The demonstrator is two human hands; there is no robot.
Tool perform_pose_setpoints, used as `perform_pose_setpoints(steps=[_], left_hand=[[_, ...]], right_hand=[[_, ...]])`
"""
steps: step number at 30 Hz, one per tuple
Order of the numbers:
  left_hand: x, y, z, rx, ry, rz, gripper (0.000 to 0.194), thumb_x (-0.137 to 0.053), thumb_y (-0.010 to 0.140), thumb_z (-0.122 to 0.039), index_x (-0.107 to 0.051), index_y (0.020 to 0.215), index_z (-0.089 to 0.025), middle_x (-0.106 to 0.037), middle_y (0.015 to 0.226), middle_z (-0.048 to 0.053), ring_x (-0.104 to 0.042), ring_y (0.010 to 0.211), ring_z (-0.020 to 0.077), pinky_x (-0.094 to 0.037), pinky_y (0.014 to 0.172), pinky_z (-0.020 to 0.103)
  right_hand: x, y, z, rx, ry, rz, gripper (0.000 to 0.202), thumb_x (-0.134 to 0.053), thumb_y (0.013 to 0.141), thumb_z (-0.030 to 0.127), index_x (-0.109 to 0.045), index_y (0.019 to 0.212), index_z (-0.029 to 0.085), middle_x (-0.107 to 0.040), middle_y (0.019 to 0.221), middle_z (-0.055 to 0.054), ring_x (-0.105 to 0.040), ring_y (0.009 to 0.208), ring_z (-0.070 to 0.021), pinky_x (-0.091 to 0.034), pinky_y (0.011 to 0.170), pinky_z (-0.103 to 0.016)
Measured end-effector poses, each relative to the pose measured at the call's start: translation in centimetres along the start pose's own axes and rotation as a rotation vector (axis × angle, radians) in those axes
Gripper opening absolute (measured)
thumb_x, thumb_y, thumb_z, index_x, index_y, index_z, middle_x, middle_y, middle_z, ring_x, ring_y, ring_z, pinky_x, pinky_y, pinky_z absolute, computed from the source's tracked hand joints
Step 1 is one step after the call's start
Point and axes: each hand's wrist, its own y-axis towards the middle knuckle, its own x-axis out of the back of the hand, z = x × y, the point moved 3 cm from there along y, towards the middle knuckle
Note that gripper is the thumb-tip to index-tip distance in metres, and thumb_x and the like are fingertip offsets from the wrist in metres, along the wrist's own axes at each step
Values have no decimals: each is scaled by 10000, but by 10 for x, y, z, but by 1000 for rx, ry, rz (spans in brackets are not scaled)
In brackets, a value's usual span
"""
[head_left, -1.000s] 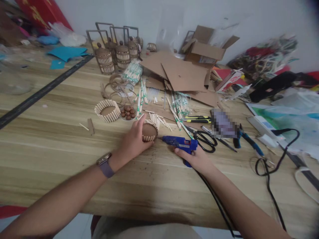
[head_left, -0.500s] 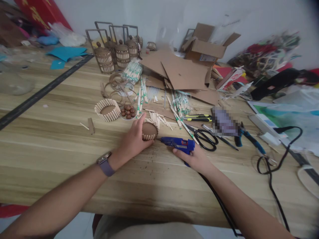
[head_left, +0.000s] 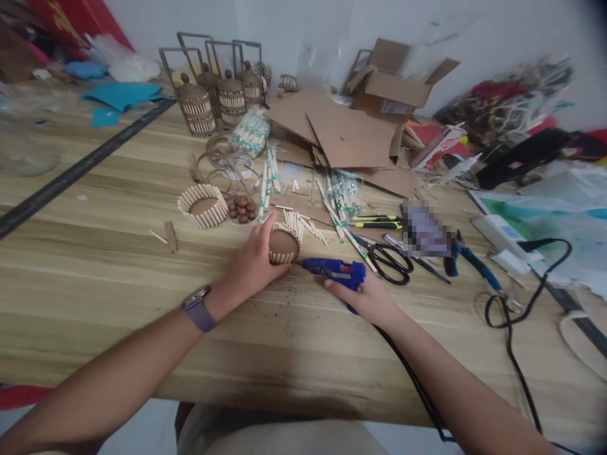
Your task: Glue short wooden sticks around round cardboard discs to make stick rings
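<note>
My left hand (head_left: 256,256) grips the left side of a small round cardboard ring (head_left: 284,245) edged with short wooden sticks; its fingers partly hide it. In my right hand (head_left: 367,297) is a blue glue gun (head_left: 332,270), its nozzle at the ring's lower right edge. Whether the tip touches the ring I cannot tell. Just behind the ring lies a loose pile of short sticks (head_left: 303,224). To the left stand a second stick-edged ring (head_left: 203,206) and a small dish of brown beads (head_left: 243,210).
Scissors (head_left: 391,262), a yellow-black cutter (head_left: 374,222) and blue-handled pliers (head_left: 478,265) lie to the right. The glue gun's black cord (head_left: 408,366) runs off the front edge. Behind are cardboard sheets (head_left: 353,133), wrapped sticks (head_left: 251,131) and several finished lidded baskets (head_left: 196,110).
The glue gun has shifted very slightly left along with my right hand. My left hand keeps its hold on the ring. The whole view has moved a little.
</note>
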Motion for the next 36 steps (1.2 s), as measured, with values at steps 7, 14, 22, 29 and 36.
perform_pose_setpoints(steps=[7,14,22,29,36], left_hand=[[0,0,1,11,6,-6,1105,-854,688,-159,-190,1567,-245,-421,1538,181,-431,1430,386,-389,1171,588],[1,1,-2,24,4,5,1125,-861,687,-152,-174,1571,-261,-448,1507,170,-465,1402,370,-426,1148,572],[1,1,-2,-13,-17,6,1101,-844,715,-174,-165,1574,-291,-431,1519,162,-455,1410,364,-425,1148,573],[1,0,-2,11,-8,12,1097,-841,717,-167,-168,1576,-278,-438,1514,160,-454,1408,374,-436,1142,562],[1,1,-4,9,4,1,1114,-858,692,-141,-181,1567,-271,-448,1500,168,-460,1404,372,-429,1147,562]], right_hand=[[0,0,-1,-12,-8,12,333,-668,856,477,-774,1034,217,-805,1051,-86,-756,968,-287,-603,908,-432],[0,0,1,0,-5,-13,320,-679,841,444,-779,1040,215,-807,1060,-75,-755,992,-289,-597,933,-438],[0,0,-1,-24,-10,-7,309,-678,846,437,-780,1036,216,-811,1047,-74,-759,973,-286,-601,923,-441],[-1,1,5,-5,-47,-3,262,-654,848,384,-783,1002,215,-815,1007,-62,-763,923,-273,-609,877,-411],[-1,2,3,-2,-82,17,276,-637,866,394,-783,998,200,-811,1008,-83,-759,924,-290,-613,860,-425]])
